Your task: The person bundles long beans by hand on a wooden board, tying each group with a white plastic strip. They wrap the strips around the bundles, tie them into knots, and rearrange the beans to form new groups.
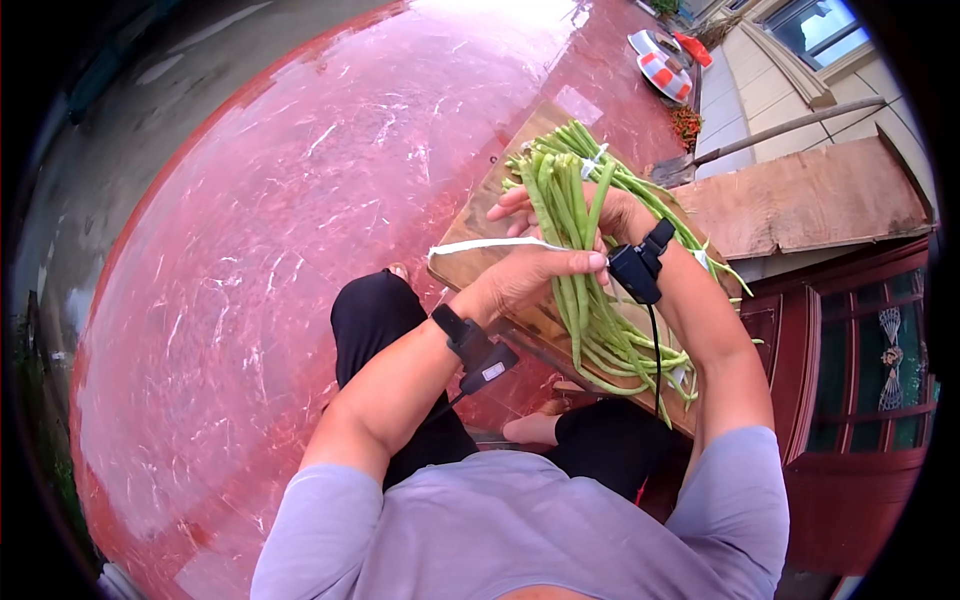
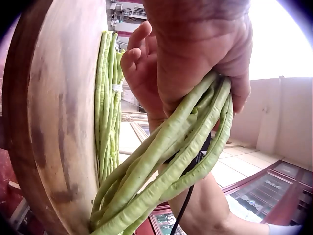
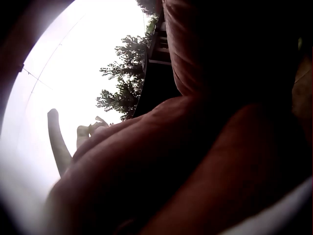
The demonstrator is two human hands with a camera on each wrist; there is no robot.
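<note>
A bunch of long green beans (image 1: 572,215) stands raised over a wooden board (image 1: 465,235). My left hand (image 1: 530,280) grips the bunch, its thumb laid across the stems, as the left wrist view shows close up (image 2: 200,49). A thin white strip (image 1: 490,243) runs past the base of that thumb and sticks out to the left. Behind the beans my right hand (image 1: 625,215) curls around the bunch, with fingertips (image 1: 508,205) showing past its left side. In the right wrist view the right hand (image 3: 137,147) is dark, with a bean (image 3: 57,139) beyond it.
More long beans (image 1: 640,185), tied with white bands, lie on the board's right side. A plywood panel (image 1: 800,200) and a long-handled tool (image 1: 790,128) stand by the wall. A red door (image 1: 870,420) is at right; red glossy floor (image 1: 250,250) spreads left.
</note>
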